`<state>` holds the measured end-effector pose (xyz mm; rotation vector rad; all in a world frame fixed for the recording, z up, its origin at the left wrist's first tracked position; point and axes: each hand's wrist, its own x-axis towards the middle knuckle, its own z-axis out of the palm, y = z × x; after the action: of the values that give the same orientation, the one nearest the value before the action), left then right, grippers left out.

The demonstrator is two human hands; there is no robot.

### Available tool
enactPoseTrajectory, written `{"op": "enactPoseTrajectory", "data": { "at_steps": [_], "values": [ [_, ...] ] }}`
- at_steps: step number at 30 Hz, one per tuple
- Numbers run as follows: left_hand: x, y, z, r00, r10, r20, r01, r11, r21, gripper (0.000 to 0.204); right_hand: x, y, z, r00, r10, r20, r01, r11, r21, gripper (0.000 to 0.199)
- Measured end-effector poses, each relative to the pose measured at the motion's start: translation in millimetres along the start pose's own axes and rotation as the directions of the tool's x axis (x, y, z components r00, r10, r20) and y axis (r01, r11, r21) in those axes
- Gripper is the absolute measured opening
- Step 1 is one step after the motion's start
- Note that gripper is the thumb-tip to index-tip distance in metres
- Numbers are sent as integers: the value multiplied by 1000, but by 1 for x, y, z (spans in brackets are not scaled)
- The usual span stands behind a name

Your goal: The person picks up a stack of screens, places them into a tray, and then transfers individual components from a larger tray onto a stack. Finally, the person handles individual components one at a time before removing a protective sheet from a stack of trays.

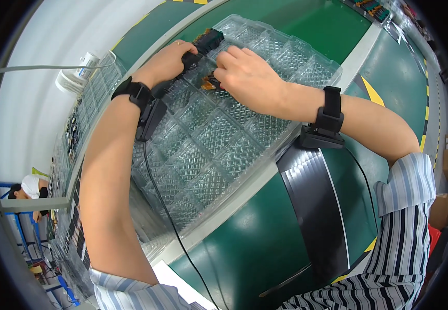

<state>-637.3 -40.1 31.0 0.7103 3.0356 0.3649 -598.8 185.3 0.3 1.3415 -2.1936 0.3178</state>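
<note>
A clear plastic tray with a grid of textured compartments lies in front of me. Along its far left side sits a cluster of black parts with orange-brown strips. My left hand is closed over one black piece at that side, its fingertips partly hidden. Over the upper middle of the tray, my right hand is closed, with a small dark part with an orange strip at its fingertips. The part's exact kind cannot be made out. Bare textured compartments show nearer to me.
The tray rests across a pale rail over a green surface. Black strapped devices on both wrists trail thin cables. A dark glossy panel lies right of centre. More clear trays stand at left, where another person bends over.
</note>
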Motion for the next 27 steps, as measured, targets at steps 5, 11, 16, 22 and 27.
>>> {"op": "enactPoseTrajectory", "data": {
  "at_steps": [5, 11, 16, 22, 27],
  "values": [
    [-2, -10, -19, 986, 21, -167, -10, 998, 66, 44, 5, -8, -6, 995, -13, 104, 11, 1000, 23, 13],
    [-50, -34, -96, 988, -152, -28, 154, 985, 78, 39, 4, 1, -4, 995, 8, 99, -18, 995, 94, 14],
    [-119, -29, -98, 931, -261, 256, 249, 965, 81, 40, 10, -1, -25, 994, 87, 60, -97, 975, 198, 20],
    [-157, -8, -66, 899, -270, 346, 212, 957, 196, 40, 39, -4, -38, 938, 295, 181, -341, 876, 341, 24],
    [-159, -10, -56, 873, -353, 336, 259, 920, 294, 40, 74, 5, -18, 902, 390, 184, -431, 834, 344, 27]
  ]
}}
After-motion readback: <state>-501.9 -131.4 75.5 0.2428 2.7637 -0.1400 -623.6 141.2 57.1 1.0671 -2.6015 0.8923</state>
